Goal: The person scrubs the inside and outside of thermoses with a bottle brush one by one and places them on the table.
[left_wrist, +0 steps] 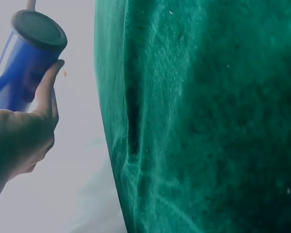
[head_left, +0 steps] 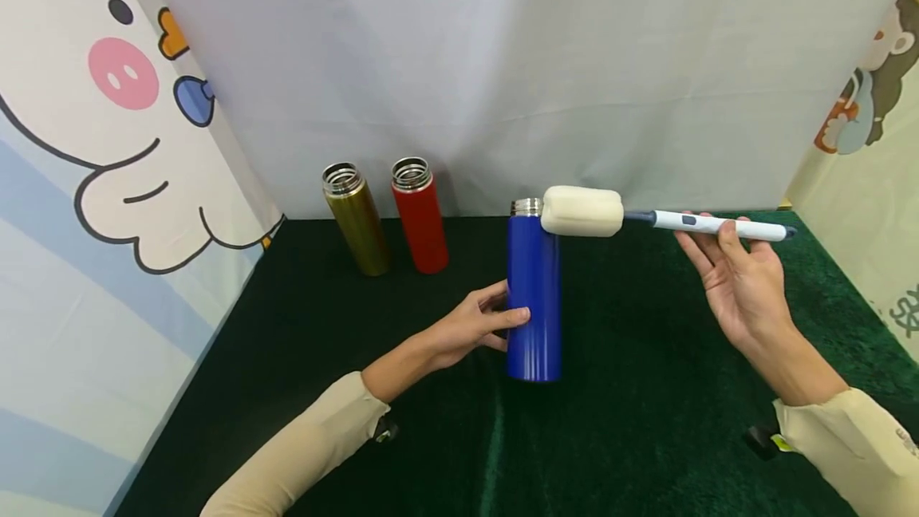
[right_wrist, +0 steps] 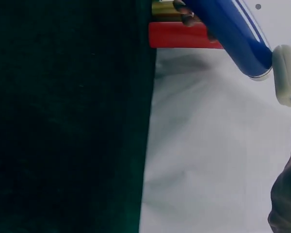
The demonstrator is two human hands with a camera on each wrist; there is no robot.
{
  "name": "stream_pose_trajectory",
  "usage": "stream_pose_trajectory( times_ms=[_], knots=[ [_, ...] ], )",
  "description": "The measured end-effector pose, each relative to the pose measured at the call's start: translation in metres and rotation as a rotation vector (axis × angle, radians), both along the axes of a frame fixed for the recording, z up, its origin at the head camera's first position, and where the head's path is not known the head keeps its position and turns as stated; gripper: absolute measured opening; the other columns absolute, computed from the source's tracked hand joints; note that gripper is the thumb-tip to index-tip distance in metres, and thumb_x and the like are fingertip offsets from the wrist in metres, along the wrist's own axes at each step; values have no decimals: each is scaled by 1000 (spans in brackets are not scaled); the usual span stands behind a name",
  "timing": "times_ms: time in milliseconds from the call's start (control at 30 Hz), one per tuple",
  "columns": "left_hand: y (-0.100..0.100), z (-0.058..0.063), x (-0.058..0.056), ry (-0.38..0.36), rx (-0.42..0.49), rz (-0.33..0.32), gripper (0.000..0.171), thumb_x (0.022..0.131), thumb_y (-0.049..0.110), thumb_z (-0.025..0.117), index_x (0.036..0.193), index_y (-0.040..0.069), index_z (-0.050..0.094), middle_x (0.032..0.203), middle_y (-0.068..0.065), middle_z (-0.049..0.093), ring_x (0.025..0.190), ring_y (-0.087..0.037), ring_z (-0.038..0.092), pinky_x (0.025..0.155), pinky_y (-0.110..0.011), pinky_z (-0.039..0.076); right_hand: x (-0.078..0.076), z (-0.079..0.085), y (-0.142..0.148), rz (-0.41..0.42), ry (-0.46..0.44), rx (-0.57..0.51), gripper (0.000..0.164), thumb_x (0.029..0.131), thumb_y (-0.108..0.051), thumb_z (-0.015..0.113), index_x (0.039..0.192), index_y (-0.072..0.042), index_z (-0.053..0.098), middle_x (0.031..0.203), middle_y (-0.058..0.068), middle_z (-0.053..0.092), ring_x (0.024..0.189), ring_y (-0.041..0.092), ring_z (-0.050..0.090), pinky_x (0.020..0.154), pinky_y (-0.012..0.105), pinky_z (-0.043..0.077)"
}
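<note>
My left hand (head_left: 470, 325) grips a blue thermos bottle (head_left: 534, 301) low on its side, fingers behind and thumb across the front. In the left wrist view the bottle (left_wrist: 26, 63) shows its round base, raised off the green cloth. Its steel mouth is uncapped. Between thumb and fingers, my right hand (head_left: 747, 282) pinches the white handle of a bottle brush (head_left: 583, 211). The brush lies level, its cream sponge head overlapping the bottle's neck in the head view. From the right wrist, the sponge head (right_wrist: 285, 75) appears beside the bottle's mouth end.
A gold bottle (head_left: 359, 226) and a red bottle (head_left: 421, 222), both uncapped, stand at the back left of the dark green cloth (head_left: 445, 437). Behind them hangs a pale grey curtain (head_left: 546, 62). Cartoon-printed panels (head_left: 65, 325) border the left and right sides.
</note>
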State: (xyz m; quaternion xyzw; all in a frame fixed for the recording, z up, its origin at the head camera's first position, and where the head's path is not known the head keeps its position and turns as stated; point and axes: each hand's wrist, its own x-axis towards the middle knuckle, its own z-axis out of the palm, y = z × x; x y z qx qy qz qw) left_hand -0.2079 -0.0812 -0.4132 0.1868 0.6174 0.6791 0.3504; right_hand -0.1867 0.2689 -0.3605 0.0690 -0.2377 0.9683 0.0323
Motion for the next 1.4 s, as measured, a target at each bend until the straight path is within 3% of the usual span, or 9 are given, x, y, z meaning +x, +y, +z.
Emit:
stream_pose_trajectory(
  times_ms=[200, 433, 600, 667, 867, 967, 1100, 1267, 1400],
  knots=[
    [2, 1, -5, -172, 164, 37, 58, 110, 30, 44, 162, 20, 21, 164, -15, 34, 149, -40, 38, 114, -65, 39, 2, -18, 2, 135, 12, 96, 6, 105, -3, 45, 111, -3, 45, 114, 18, 65, 119, 33, 70, 98, 46, 57],
    [4, 4, -12, -294, 274, 87, 58, 111, 38, 32, 162, 16, 14, 164, -19, 28, 139, -31, 44, 122, -66, 27, 3, -33, 6, 263, -2, 211, 17, 108, -3, 38, 122, -5, 48, 116, 16, 69, 115, 28, 71, 98, 42, 58],
    [8, 7, -9, -301, 257, 72, 60, 110, 39, 34, 161, 15, 16, 162, -19, 31, 133, -28, 49, 122, -64, 27, -5, -33, 3, 284, -17, 286, 17, 109, -6, 39, 121, -5, 52, 116, 13, 72, 114, 26, 72, 97, 38, 59],
    [11, 7, -7, -291, 241, 52, 58, 111, 40, 33, 161, 15, 19, 158, -18, 37, 129, -26, 53, 120, -61, 35, -9, -31, 1, 282, -26, 253, 16, 109, -7, 40, 118, -4, 53, 114, 14, 72, 113, 26, 72, 97, 37, 59],
    [14, 6, 2, -215, 142, -44, 55, 111, 38, 30, 158, 9, 29, 150, -17, 49, 119, -19, 62, 103, -42, 53, -19, -22, 3, 308, -171, -143, 10, 106, -7, 47, 112, -1, 51, 120, 23, 68, 117, 34, 70, 105, 41, 54],
    [14, 5, 4, -200, 118, -78, 55, 110, 36, 31, 157, 8, 30, 150, -17, 49, 119, -18, 62, 101, -41, 54, -19, -24, 6, 329, -231, -226, 10, 105, -7, 47, 113, -2, 51, 123, 24, 68, 118, 35, 69, 109, 39, 50],
    [12, 7, 3, -181, 132, -76, 57, 109, 38, 30, 158, 10, 27, 154, -19, 45, 120, -18, 61, 101, -41, 54, -15, -31, 7, 364, -242, -133, 14, 107, -10, 44, 116, -3, 52, 124, 21, 68, 118, 32, 69, 107, 39, 52],
    [10, 11, -3, -213, 203, 20, 59, 109, 46, 32, 160, 18, 21, 161, -18, 36, 128, -21, 57, 113, -54, 46, -10, -40, 8, 431, -175, 46, 17, 109, -11, 39, 121, -9, 52, 121, 15, 68, 117, 27, 69, 103, 39, 56],
    [12, 11, -7, -253, 232, 66, 58, 110, 45, 32, 160, 18, 21, 160, -15, 36, 135, -26, 50, 119, -61, 35, -10, -42, 7, 459, -158, 69, 20, 110, -10, 37, 124, -11, 51, 120, 14, 68, 117, 27, 69, 102, 40, 57]
  ],
)
